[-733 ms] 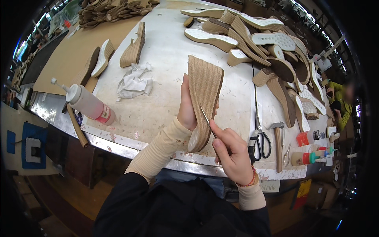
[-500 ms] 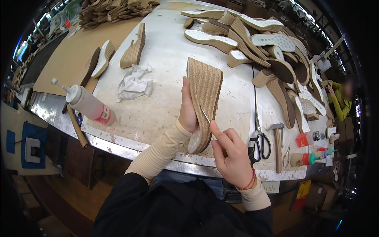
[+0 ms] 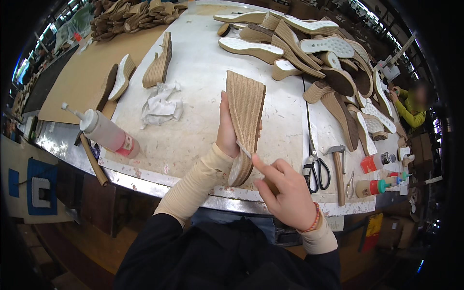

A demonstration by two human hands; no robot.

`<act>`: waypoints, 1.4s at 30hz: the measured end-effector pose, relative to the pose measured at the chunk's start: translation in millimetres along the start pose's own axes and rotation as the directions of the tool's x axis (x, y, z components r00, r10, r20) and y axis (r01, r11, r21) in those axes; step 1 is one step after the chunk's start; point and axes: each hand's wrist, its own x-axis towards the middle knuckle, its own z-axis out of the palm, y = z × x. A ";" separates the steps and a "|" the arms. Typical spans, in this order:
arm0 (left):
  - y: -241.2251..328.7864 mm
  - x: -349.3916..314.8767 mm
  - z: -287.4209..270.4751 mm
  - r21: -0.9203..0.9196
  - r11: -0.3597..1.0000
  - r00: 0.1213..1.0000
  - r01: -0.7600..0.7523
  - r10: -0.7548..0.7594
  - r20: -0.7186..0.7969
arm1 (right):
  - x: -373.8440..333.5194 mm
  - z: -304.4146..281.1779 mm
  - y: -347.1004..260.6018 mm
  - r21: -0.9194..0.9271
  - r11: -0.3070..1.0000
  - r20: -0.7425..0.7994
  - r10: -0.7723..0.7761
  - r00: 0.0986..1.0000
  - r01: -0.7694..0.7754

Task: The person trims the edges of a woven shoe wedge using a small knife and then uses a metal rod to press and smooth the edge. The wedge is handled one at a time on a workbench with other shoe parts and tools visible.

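An espadrille-style wedge sole (image 3: 246, 108), wrapped in woven tan braid, stands upright over the near side of the table with its thick heel end up. My left hand (image 3: 226, 130) is closed around it, palm on the left side and fingertips showing at the right edge. My right hand (image 3: 288, 191) pinches a thin metal pointed tool (image 3: 244, 149), whose exact kind I cannot make out. Its slim tip lies against the braid at the sole's left edge, low on the narrow part. The right index finger reaches close to the braid.
Many wedge soles (image 3: 326, 47) are heaped at the back right. Scissors (image 3: 316, 170), a hammer (image 3: 338, 174) and small bottles (image 3: 371, 187) lie at the right. Leftward are a crumpled white cloth (image 3: 162, 104), a squeeze bottle (image 3: 108, 133) and a single wedge (image 3: 158, 67). A person in yellow (image 3: 412, 108) sits far right.
The tool's tip has moved down and left across the braid to the sole's edge. My right hand has shifted slightly down and right. The sole has turned a little in my left hand.
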 end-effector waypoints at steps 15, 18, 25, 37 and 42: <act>-0.2 -8.5 4.2 -0.054 0.998 0.987 0.021 -0.012 0.162 | 16.4 0.7 9.9 0.274 0.962 -0.119 0.026 0.993 0.008; -2.4 -8.3 2.3 -0.063 0.998 0.984 -0.008 0.019 0.178 | 17.4 0.7 9.6 0.292 0.956 -0.106 0.040 0.994 -0.008; -3.0 -10.2 3.2 -0.063 0.998 0.982 -0.010 0.022 0.186 | 17.2 0.9 7.3 0.323 0.947 -0.101 0.044 0.994 -0.009; -9.5 -7.6 6.8 0.107 0.994 1.000 -0.017 0.018 -0.016 | 19.7 13.4 -8.2 0.106 0.994 -0.220 -0.013 0.976 0.037; -7.5 -8.1 4.8 0.102 0.995 1.000 0.001 -0.003 0.016 | 19.1 17.3 -10.3 0.068 0.998 -0.222 -0.001 0.975 0.016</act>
